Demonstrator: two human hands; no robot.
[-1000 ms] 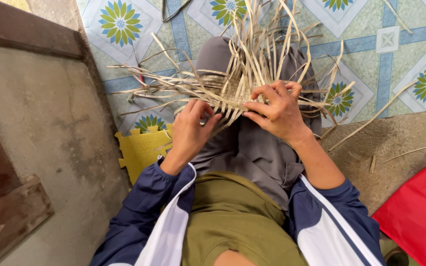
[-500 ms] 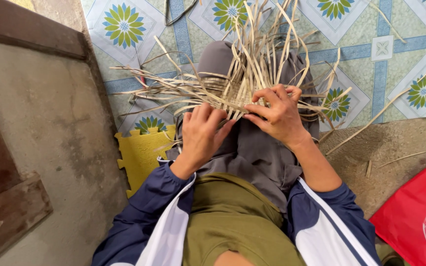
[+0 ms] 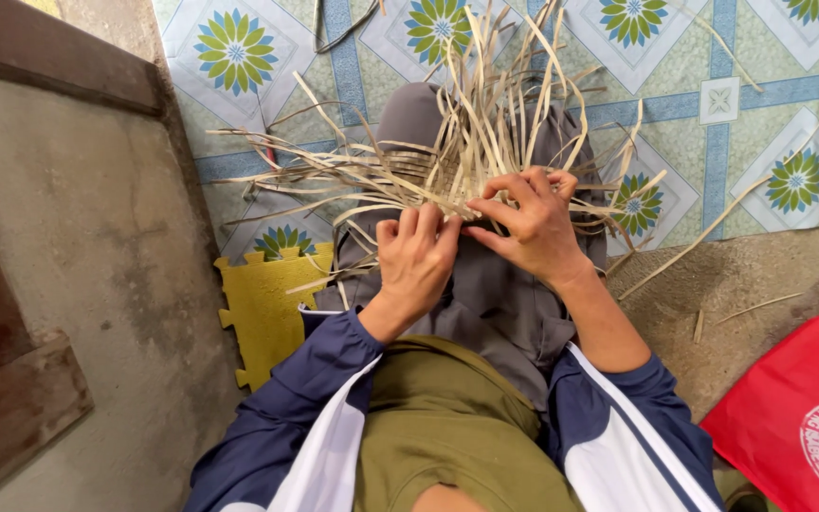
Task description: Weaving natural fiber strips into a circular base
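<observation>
straw strips (image 3: 471, 161) sit bunched on the lap. left hand (image 3: 416, 261) has moved in beside right hand (image 3: 530, 223); both pinch the woven middle now.

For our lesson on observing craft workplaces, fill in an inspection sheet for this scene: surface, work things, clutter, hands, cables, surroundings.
Surface: patterned floor mat with blue-green flowers; bare concrete floor to the left.
Work things: bundle of pale dried flat weaving strips, fanned over the person's grey-trousered lap.
Clutter: loose strips on the floor; yellow foam puzzle tile; red fabric bag.
Hands: left hand and right hand, each with its grip on the strips.
Cables: nothing seen.
Surroundings: dark wooden boards at left.
</observation>
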